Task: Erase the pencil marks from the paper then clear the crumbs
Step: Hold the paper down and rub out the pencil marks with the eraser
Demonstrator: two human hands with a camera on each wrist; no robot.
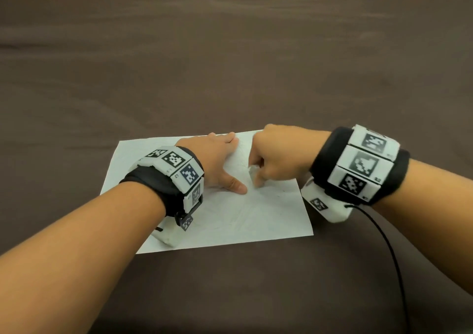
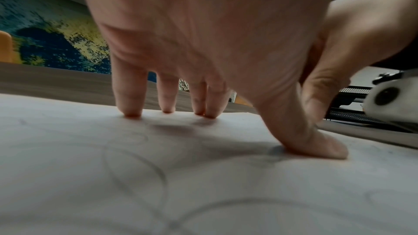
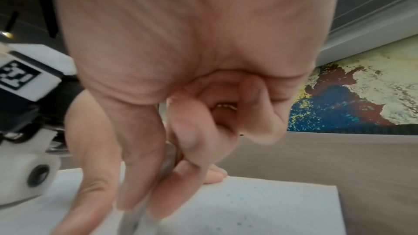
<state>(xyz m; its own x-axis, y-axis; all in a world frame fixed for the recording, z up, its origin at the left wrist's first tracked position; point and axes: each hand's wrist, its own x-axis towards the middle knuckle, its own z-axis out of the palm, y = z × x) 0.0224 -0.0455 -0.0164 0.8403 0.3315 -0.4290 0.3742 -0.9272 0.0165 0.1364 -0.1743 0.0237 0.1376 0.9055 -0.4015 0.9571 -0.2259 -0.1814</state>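
On the surface: a white paper (image 1: 268, 213) lies flat on the brown surface (image 1: 230, 64), close to the person.
Left hand: the left hand (image 1: 217, 159) is spread wide, with straight fingers (image 2: 130, 99) and thumb pressing the paper down.
Right hand: the right hand (image 1: 276, 154) pinches a small pale eraser (image 1: 253, 176), its grip tight around it, just beside the left thumb.
Pencil marks: faint curved pencil marks (image 2: 135, 167) show on the paper near the left hand, so I think a lot of rubbing is left.
Crumbs: tiny dark crumbs (image 3: 260, 208) dot the paper on the right.
What could go wrong: hard rubbing could crease or tear the thin paper, or slide it if the left hand lifts.
In the way: the left thumb sits very near the eraser and covers some marks.
Around: a black cable (image 1: 389, 251) trails from the right wrist band.
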